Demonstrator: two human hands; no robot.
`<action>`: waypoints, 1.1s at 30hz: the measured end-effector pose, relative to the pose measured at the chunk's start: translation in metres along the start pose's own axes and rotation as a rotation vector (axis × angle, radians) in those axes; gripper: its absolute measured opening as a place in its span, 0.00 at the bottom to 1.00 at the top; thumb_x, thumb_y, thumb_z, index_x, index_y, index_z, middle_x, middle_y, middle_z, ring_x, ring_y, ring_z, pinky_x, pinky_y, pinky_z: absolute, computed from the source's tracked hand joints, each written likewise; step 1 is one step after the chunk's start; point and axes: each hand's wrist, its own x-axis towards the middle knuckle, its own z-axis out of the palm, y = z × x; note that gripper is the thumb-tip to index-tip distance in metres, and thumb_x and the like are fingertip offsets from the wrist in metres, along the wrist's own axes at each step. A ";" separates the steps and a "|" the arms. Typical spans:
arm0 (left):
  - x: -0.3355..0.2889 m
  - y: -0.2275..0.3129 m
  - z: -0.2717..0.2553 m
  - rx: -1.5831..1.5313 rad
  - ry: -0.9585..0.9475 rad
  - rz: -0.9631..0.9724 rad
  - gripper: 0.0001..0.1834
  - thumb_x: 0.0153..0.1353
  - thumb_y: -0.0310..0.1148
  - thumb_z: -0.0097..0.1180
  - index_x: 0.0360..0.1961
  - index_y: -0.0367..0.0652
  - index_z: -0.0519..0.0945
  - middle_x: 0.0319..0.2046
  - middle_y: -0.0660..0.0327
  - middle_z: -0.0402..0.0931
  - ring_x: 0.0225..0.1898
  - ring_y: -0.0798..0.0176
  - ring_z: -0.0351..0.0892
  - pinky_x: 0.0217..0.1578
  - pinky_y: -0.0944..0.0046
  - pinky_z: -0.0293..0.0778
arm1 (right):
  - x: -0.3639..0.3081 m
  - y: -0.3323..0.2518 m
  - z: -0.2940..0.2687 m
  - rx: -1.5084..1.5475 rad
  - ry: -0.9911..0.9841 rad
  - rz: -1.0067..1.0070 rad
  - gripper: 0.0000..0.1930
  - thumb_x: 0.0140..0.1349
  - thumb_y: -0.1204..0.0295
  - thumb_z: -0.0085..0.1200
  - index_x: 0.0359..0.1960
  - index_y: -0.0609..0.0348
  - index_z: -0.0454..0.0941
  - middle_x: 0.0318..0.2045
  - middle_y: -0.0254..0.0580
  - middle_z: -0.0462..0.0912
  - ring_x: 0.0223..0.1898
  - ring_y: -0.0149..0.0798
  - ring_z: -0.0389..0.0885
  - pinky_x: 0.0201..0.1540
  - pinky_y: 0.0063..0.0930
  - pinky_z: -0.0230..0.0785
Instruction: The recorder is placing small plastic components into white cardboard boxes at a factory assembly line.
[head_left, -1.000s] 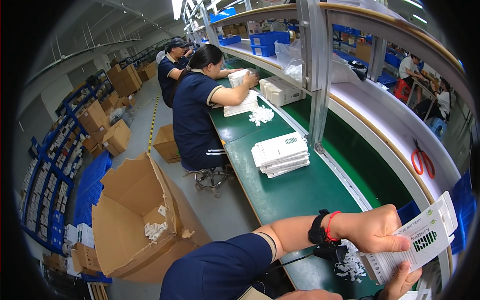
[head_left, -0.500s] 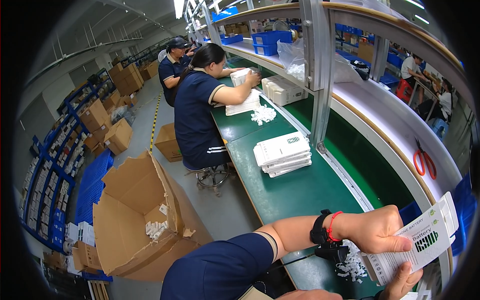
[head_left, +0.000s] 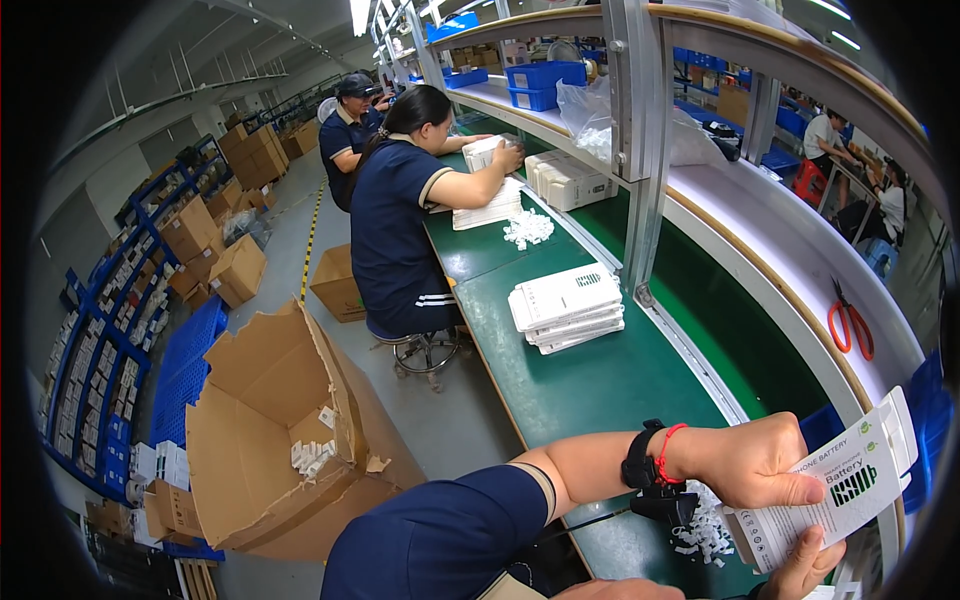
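At the lower right, a thin white printed cardboard box (head_left: 838, 480) is held tilted over the green workbench. My left hand (head_left: 755, 465) pinches its left side, thumb pressed flat on the face and the other fingers curled in. My right hand (head_left: 806, 565) grips its lower edge with the thumb; its other fingers are hidden beneath. A flap stands open at the box's upper right end. Small white pieces (head_left: 708, 530) lie heaped on the bench below my left wrist. Farther up the bench sits a stack of similar flat white boxes (head_left: 567, 308).
A large open carton (head_left: 262, 450) with a few white scraps inside stands left of the bench. Red-handled scissors (head_left: 850, 325) lie on the white shelf at right. A metal post (head_left: 645, 190) rises at the bench's far edge. A co-worker (head_left: 395, 220) sits beyond the stack, handling white boxes.
Almost nothing differs. Both hands keep their hold on the box with barely any shift, and the stack lies as before.
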 end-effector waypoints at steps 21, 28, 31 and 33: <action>0.000 0.010 -0.005 -0.014 -0.047 -0.085 0.17 0.63 0.37 0.55 0.30 0.29 0.81 0.23 0.47 0.81 0.22 0.62 0.80 0.24 0.65 0.73 | -0.001 -0.006 -0.002 -0.111 -0.057 0.009 0.19 0.65 0.61 0.52 0.38 0.71 0.79 0.32 0.55 0.82 0.31 0.46 0.78 0.34 0.37 0.68; 0.000 0.005 0.001 -0.046 0.014 -0.025 0.19 0.63 0.37 0.55 0.22 0.31 0.77 0.16 0.48 0.74 0.15 0.58 0.72 0.18 0.63 0.65 | 0.003 -0.010 0.000 -0.124 -0.048 -0.030 0.17 0.65 0.63 0.52 0.37 0.69 0.79 0.32 0.55 0.81 0.32 0.45 0.78 0.34 0.38 0.67; -0.001 0.002 0.002 -0.063 0.048 0.016 0.22 0.64 0.38 0.55 0.17 0.34 0.73 0.13 0.49 0.69 0.12 0.55 0.65 0.15 0.60 0.60 | 0.001 -0.012 0.004 -0.061 -0.010 -0.013 0.17 0.65 0.62 0.52 0.37 0.69 0.78 0.32 0.55 0.81 0.32 0.45 0.78 0.34 0.38 0.67; -0.001 0.002 0.002 -0.050 0.042 0.011 0.22 0.64 0.38 0.54 0.17 0.34 0.73 0.13 0.49 0.69 0.12 0.55 0.65 0.15 0.60 0.60 | 0.000 -0.011 0.006 -0.038 0.010 0.011 0.17 0.65 0.62 0.52 0.36 0.69 0.77 0.32 0.55 0.81 0.32 0.46 0.78 0.34 0.38 0.67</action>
